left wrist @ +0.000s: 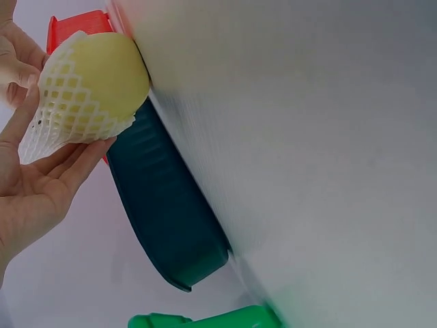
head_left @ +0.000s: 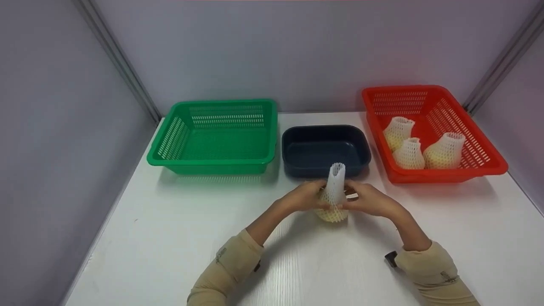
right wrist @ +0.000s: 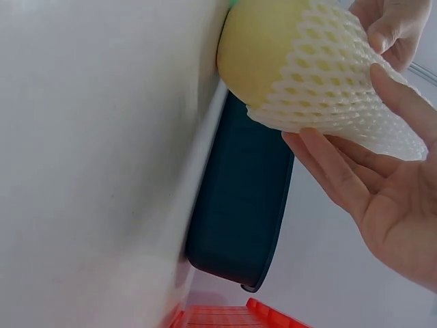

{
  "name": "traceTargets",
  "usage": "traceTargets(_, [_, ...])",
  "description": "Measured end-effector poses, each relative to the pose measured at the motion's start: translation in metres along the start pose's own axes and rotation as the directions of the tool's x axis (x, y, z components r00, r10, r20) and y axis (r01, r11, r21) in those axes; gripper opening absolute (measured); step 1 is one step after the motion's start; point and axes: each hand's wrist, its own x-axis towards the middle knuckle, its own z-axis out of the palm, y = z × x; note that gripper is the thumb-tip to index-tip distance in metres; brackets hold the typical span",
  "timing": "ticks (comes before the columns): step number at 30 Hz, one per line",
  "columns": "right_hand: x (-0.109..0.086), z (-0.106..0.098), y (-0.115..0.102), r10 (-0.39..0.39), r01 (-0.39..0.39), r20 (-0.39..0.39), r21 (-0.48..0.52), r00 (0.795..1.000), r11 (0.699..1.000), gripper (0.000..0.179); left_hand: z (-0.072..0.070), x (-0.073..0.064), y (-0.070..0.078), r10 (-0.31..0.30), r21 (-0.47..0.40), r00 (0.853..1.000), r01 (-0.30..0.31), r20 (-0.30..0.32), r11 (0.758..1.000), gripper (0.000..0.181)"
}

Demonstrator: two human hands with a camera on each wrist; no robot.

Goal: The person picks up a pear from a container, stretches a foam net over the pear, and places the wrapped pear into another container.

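Between my two hands stands a round yellow fruit [left wrist: 116,68], partly covered by a white foam net sleeve [head_left: 335,191]. The sleeve's narrow open end points up, and the fruit's bare base shows below its edge in both wrist views. My left hand [head_left: 302,196] grips the sleeved fruit from the left, thumb on the near side and fingers on the far side. From the right, my right hand [head_left: 370,199] holds it the same way, its fingers [right wrist: 328,160] along the sleeve's lower edge. The fruit's base is close over the white table [head_left: 297,259].
Just behind the hands sits a dark blue basin [head_left: 325,151]. A green basket [head_left: 212,162] stands at the back left. At the back right, a red basket [head_left: 450,173] contains 3 sleeved fruits [head_left: 444,153]. Walls [head_left: 272,55] enclose the table's back and sides.
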Motion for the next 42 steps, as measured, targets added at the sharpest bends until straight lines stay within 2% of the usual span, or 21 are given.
traceTargets(10, [-0.005, 0.004, -0.003, -0.025, 0.024, 0.069, 0.021, 0.997, 0.999, 0.061, 0.0, -0.004, -0.004, -0.002, 0.036, 0.995, -0.001, 0.1, 0.999, 0.056])
traceTargets(17, [-0.002, 0.013, 0.003, -0.023, 0.025, 0.098, -0.019, 0.995, 0.999, 0.065, 0.001, -0.01, -0.012, 0.008, -0.017, 0.99, -0.005, 0.143, 1.0, 0.059])
traceTargets(19, [-0.002, 0.014, 0.003, -0.028, 0.032, 0.102, -0.034, 0.994, 0.999, 0.064, 0.002, -0.01, -0.013, 0.001, -0.007, 0.988, 0.001, 0.154, 1.0, 0.06])
traceTargets(28, [0.001, 0.016, 0.005, -0.041, 0.049, 0.131, -0.063, 0.991, 0.997, 0.065, 0.002, -0.01, -0.016, 0.015, 0.052, 0.985, -0.025, 0.171, 0.998, 0.063])
traceTargets(36, [0.0, 0.015, 0.005, -0.047, 0.053, 0.145, -0.037, 0.988, 0.998, 0.064, 0.002, -0.009, -0.016, 0.06, 0.009, 0.979, -0.063, 0.196, 0.998, 0.067])
traceTargets(39, [-0.001, 0.015, 0.004, -0.067, 0.067, 0.137, 0.006, 0.988, 0.998, 0.064, 0.003, -0.01, -0.014, 0.043, 0.012, 0.979, -0.046, 0.201, 0.999, 0.076])
traceTargets(42, [-0.002, 0.014, 0.003, -0.075, 0.072, 0.114, 0.03, 0.991, 0.997, 0.068, 0.002, -0.011, -0.011, 0.009, 0.022, 0.985, -0.013, 0.172, 1.0, 0.084])
